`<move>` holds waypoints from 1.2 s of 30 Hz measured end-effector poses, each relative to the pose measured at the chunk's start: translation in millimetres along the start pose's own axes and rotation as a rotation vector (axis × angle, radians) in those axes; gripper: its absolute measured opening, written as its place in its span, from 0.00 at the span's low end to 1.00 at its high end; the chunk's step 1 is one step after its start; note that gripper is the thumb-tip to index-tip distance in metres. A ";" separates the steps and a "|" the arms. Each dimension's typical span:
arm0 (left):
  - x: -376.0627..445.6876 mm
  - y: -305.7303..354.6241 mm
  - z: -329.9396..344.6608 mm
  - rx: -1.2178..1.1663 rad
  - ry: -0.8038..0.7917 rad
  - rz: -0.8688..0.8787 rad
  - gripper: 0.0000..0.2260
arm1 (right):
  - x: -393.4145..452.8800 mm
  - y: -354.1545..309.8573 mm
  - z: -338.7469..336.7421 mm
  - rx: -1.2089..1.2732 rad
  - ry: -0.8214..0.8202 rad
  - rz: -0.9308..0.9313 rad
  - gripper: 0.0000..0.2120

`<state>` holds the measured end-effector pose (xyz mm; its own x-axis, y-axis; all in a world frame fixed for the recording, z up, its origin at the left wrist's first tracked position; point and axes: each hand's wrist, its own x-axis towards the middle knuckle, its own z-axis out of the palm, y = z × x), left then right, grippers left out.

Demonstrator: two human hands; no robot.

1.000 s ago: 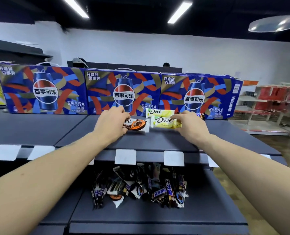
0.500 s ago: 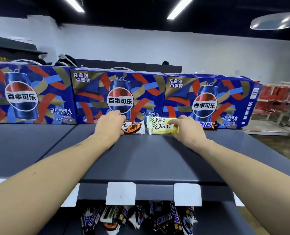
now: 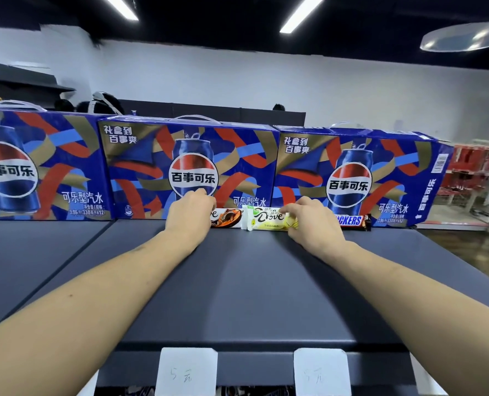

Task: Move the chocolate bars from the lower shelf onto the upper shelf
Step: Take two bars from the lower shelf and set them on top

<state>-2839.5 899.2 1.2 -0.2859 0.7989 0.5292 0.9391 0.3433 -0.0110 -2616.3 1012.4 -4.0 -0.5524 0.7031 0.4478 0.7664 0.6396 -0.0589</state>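
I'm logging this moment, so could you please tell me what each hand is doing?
Left hand: holds the orange Dove bar.
Right hand: holds the yellow Dove bar.

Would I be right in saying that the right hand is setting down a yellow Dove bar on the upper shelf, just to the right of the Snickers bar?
Not quite: the head view shows the yellow Dove bar lying to the left of the Snickers bar, not to its right. The rest holds: the right hand holds that bar on the upper shelf.
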 end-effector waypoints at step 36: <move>-129.2 35.1 -82.6 -0.009 -0.094 0.041 0.16 | -143.6 -61.7 -53.0 0.160 0.036 -0.013 0.23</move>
<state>-2753.9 767.2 2.5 -0.2631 0.8552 0.4466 0.9520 0.3051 -0.0232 -2567.0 855.5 -17.4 -0.5474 0.6850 0.4808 0.6959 0.6917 -0.1931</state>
